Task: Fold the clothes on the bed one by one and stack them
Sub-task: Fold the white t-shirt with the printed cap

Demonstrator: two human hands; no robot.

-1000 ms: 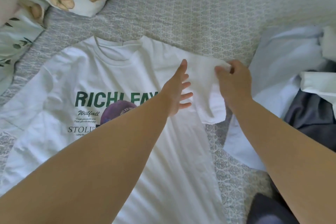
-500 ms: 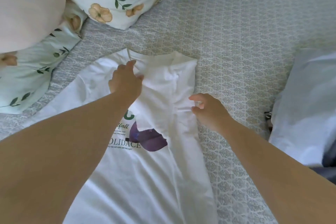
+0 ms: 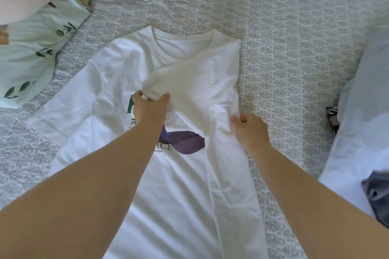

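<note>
A white T-shirt (image 3: 174,185) with green lettering and a purple print lies face up on the bed. Its right side and sleeve are folded inward over the chest. My left hand (image 3: 149,109) pinches the edge of the folded-in sleeve near the print. My right hand (image 3: 249,130) grips the folded right edge of the shirt at the bed surface. My forearms cover part of the print and the lower shirt.
Floral pillows (image 3: 31,52) lie at the top left. A pale blue garment (image 3: 362,124) and a dark grey one (image 3: 376,200) lie in a heap at the right. A small dark object (image 3: 333,119) sits by that heap. The patterned grey bedspread (image 3: 284,38) surrounds the shirt.
The right sleeve went from spread out to folded over the chest. My left hand moved from the collar down to the sleeve's edge, while my right hand stayed on the folded side.
</note>
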